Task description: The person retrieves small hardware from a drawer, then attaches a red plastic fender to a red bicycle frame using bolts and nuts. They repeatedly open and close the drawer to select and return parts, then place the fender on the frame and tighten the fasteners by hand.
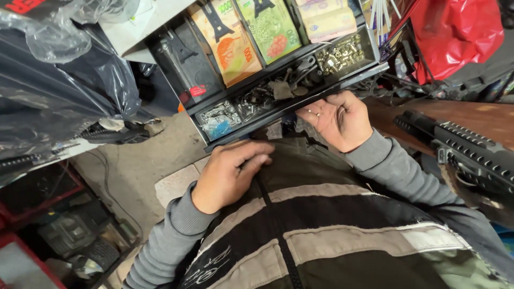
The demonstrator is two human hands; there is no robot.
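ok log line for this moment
left hand: flat on vest | right hand: palm up, small pieces | cash drawer: open

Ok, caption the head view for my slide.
Right hand cups small metal pieces beside an open cash drawer; left hand rests on the vest.

drawer (300,101): far end cut off by top edge | small pieces (315,113) in right hand (338,120): too tiny to identify | black tool (466,152): runs out of frame right | left fingertips (262,159): partly tucked against the vest (321,225)
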